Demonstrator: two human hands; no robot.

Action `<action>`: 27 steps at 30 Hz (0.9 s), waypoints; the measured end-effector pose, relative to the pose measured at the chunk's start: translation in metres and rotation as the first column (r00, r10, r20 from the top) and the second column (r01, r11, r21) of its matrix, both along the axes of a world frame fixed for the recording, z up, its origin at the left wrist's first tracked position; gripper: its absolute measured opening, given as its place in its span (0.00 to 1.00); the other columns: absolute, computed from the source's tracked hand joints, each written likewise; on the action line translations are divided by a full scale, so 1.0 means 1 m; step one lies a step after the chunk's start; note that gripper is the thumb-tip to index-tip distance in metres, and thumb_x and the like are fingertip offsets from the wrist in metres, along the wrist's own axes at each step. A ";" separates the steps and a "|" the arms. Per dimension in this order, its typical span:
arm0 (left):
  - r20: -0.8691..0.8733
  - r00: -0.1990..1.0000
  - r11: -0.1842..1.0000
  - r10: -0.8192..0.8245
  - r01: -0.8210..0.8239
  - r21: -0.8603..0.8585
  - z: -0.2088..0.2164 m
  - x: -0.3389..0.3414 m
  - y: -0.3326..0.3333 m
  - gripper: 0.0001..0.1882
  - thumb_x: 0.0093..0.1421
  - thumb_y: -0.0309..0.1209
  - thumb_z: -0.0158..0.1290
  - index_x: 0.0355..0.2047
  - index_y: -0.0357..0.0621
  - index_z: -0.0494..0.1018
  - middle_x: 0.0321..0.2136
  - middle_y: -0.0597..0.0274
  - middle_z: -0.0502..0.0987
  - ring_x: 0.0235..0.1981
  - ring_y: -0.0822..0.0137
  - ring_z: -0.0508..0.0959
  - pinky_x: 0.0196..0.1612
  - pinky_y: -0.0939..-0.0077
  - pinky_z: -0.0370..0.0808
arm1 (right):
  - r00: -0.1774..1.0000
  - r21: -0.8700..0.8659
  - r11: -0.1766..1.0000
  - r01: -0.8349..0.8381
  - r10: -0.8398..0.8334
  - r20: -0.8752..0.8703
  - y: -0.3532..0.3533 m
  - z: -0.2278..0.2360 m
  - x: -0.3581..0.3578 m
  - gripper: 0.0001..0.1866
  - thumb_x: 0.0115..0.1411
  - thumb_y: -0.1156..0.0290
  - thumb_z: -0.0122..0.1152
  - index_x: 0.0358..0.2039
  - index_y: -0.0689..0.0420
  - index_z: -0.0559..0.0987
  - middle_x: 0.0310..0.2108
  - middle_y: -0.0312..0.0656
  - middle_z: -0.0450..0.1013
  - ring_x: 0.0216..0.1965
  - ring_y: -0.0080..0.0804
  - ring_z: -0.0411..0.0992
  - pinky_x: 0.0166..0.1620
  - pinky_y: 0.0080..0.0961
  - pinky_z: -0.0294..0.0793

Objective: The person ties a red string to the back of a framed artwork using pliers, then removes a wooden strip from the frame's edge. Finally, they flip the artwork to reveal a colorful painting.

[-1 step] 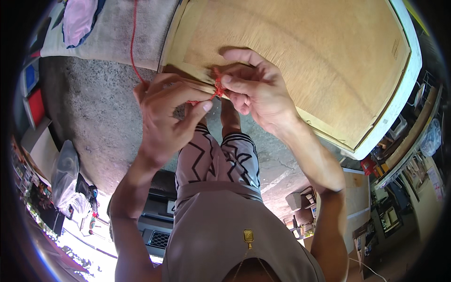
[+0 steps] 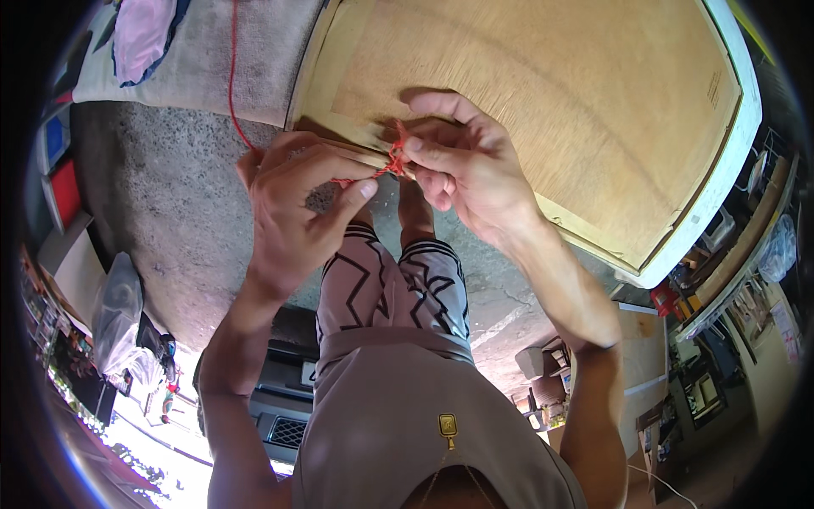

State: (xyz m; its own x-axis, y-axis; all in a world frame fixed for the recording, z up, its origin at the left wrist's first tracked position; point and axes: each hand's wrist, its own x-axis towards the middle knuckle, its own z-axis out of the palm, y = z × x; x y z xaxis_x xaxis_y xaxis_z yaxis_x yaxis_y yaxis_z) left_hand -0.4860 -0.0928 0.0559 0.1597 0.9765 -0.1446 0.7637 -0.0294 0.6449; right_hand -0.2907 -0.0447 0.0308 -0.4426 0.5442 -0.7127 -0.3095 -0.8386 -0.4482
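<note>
A small knotted piece of red yarn (image 2: 396, 158) is stretched between my two hands, in front of the board's near edge. My right hand (image 2: 479, 165) pinches it between thumb and fingers, with a short red end sticking up beside the thumb. My left hand (image 2: 297, 182) is closed on the twisted red yarn running from the knot, its thumb pressed toward the fingers. From the back of that hand a single red strand (image 2: 233, 76) leads up and away over the grey cloth. The exact loops at the fingertips are too small to make out.
A large wooden board (image 2: 551, 110) with a pale rim lies ahead and right. Grey cloth (image 2: 203, 59) with a pink item (image 2: 144, 38) on it covers the surface at left. Below are my legs and a concrete floor (image 2: 170, 187); cluttered shelves (image 2: 738, 254) stand at right.
My left hand has shifted slightly left, and the strand above it has moved left too. The short red end by my right thumb stands a little higher.
</note>
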 end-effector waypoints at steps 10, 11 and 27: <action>-0.371 0.927 0.958 -0.057 0.156 0.241 0.002 0.007 0.004 0.04 0.54 0.36 0.61 0.28 0.55 0.78 0.35 0.79 0.80 0.43 0.71 0.70 0.51 0.67 0.53 | 0.819 0.442 0.707 -0.552 0.359 0.447 0.006 -0.001 0.023 0.09 0.62 0.77 0.58 0.42 0.67 0.77 0.31 0.41 0.74 0.28 0.30 0.73 0.33 0.26 0.73; -0.361 0.930 0.947 -0.074 0.179 0.267 0.000 0.006 0.010 0.04 0.54 0.36 0.60 0.27 0.55 0.77 0.34 0.78 0.79 0.41 0.71 0.70 0.49 0.68 0.53 | 0.769 0.542 0.557 -0.629 0.347 0.537 0.010 0.002 0.022 0.09 0.60 0.78 0.59 0.41 0.66 0.78 0.31 0.43 0.74 0.29 0.34 0.74 0.34 0.28 0.74; 0.218 0.930 0.951 -0.295 0.264 0.162 -0.048 0.005 0.024 0.10 0.46 0.30 0.65 0.29 0.46 0.77 0.22 0.67 0.73 0.29 0.64 0.71 0.40 0.67 0.64 | 0.627 0.632 -0.025 -0.775 0.090 0.773 0.004 -0.018 0.021 0.11 0.50 0.81 0.62 0.36 0.61 0.76 0.40 0.46 0.65 0.35 0.45 0.73 0.35 0.38 0.78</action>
State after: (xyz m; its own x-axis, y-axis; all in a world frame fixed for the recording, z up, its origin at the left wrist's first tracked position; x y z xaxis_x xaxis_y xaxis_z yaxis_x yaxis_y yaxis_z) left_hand -0.4807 -0.0692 0.0083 0.4429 0.8950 0.0536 0.5384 -0.3133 0.7823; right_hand -0.2701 -0.0410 0.0130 -0.7534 0.6565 -0.0371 0.4218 0.4393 -0.7932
